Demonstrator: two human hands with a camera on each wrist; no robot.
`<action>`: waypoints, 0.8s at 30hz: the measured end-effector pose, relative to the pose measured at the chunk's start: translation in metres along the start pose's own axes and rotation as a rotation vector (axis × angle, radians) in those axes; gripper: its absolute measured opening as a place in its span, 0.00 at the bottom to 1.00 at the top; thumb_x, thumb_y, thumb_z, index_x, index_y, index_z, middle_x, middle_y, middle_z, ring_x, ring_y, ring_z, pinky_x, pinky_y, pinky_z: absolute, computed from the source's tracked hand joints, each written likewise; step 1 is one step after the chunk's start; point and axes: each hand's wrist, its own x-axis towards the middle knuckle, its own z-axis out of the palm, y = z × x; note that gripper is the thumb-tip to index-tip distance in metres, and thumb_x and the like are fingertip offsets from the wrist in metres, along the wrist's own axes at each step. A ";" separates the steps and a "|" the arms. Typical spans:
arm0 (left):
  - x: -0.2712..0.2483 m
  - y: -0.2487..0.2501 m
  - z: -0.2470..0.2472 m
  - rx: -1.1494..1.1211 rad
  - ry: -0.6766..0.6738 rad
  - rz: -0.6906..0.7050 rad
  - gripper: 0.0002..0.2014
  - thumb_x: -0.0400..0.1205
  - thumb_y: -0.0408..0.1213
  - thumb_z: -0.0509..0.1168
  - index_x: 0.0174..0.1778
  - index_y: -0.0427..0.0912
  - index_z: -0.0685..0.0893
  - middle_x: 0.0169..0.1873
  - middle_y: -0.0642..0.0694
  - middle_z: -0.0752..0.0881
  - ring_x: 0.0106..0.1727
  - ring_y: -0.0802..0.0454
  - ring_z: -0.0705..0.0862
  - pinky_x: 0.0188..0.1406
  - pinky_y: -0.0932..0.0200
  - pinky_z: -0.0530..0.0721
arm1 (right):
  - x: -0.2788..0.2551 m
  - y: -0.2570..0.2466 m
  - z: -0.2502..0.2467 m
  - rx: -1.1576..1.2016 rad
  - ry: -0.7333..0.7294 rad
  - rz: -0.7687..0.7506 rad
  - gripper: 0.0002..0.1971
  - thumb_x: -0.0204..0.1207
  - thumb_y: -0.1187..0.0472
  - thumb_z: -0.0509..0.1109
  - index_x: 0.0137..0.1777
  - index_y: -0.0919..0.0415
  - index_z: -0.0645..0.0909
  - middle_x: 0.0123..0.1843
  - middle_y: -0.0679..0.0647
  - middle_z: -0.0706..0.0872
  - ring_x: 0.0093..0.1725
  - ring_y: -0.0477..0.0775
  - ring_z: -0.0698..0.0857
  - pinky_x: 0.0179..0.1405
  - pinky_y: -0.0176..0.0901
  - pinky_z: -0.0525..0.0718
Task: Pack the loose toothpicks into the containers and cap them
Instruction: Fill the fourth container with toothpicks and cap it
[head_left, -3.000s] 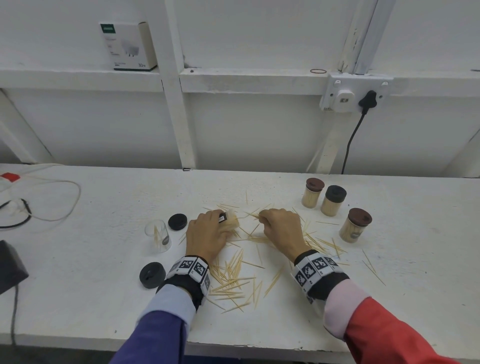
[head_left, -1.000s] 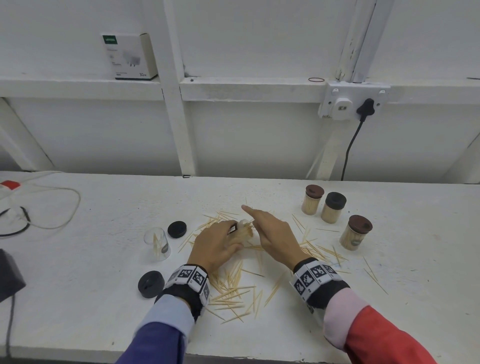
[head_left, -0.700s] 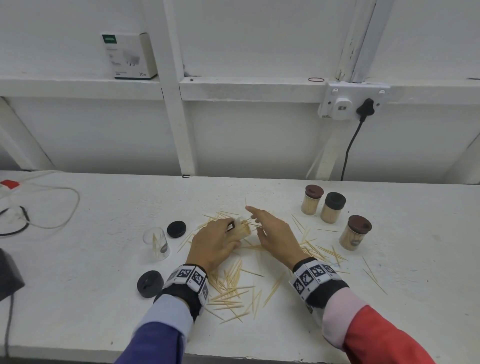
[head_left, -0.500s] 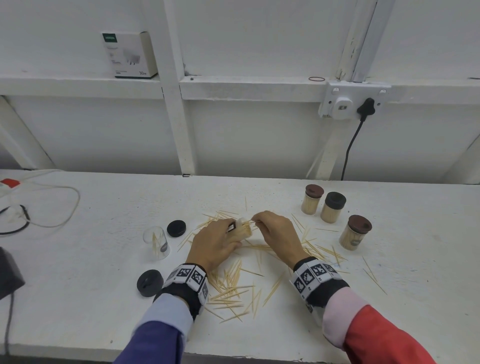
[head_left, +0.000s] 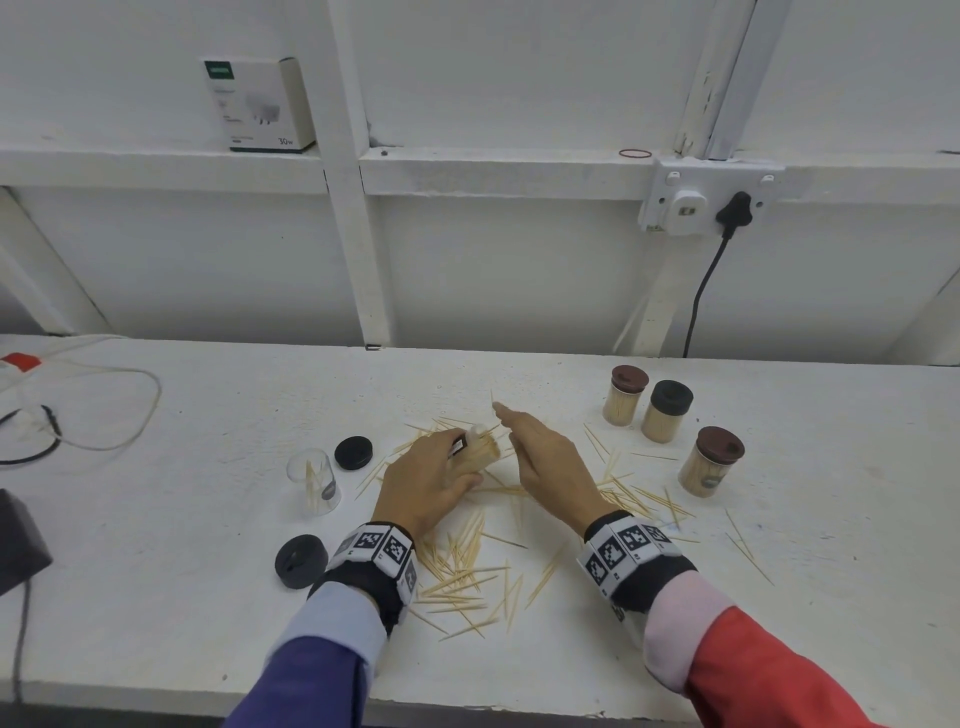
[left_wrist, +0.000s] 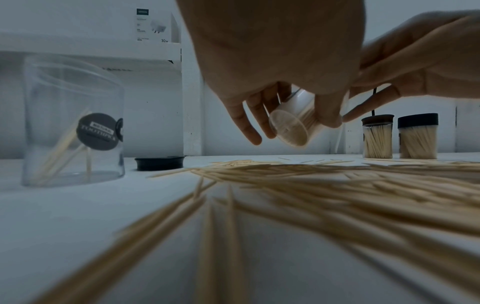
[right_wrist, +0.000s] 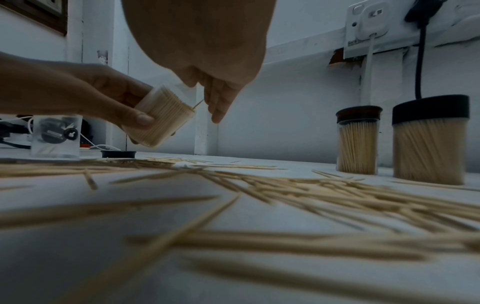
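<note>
Two grips: left hand (head_left: 423, 486) clutching tilted full container (head_left: 480, 449), right hand (head_left: 550, 462) loose-fingered among scattered toothpicks (head_left: 457, 566).

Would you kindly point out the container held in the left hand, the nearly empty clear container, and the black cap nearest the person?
held container (right_wrist: 161, 121), right wrist view, on its toothpick-packed side wall.
nearly empty clear container (head_left: 313, 483), head view, mid wall.
black cap (head_left: 301, 560), head view, top face.

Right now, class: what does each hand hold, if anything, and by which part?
The left hand grips the tilted, nearly full toothpick container around its side wall. The right hand holds nothing, fingers extended.
</note>
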 end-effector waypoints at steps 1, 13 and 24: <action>0.000 0.000 0.000 -0.003 0.004 -0.003 0.27 0.79 0.53 0.69 0.71 0.49 0.74 0.61 0.54 0.80 0.63 0.55 0.77 0.51 0.61 0.72 | -0.001 -0.002 -0.001 -0.004 -0.045 0.002 0.23 0.85 0.67 0.58 0.80 0.59 0.68 0.71 0.55 0.81 0.59 0.58 0.85 0.53 0.49 0.85; 0.002 -0.008 0.004 -0.065 0.045 -0.028 0.27 0.78 0.58 0.67 0.69 0.50 0.74 0.61 0.57 0.82 0.62 0.56 0.80 0.56 0.51 0.81 | 0.001 -0.005 -0.006 -0.076 -0.204 -0.064 0.40 0.77 0.75 0.56 0.85 0.45 0.52 0.85 0.46 0.61 0.80 0.45 0.67 0.46 0.41 0.86; 0.002 -0.004 0.003 -0.023 -0.039 -0.067 0.28 0.78 0.55 0.68 0.73 0.50 0.72 0.65 0.55 0.80 0.66 0.53 0.77 0.61 0.51 0.78 | -0.009 0.047 -0.058 -0.270 -0.653 0.599 0.54 0.66 0.36 0.77 0.86 0.49 0.50 0.87 0.57 0.47 0.85 0.60 0.48 0.80 0.66 0.54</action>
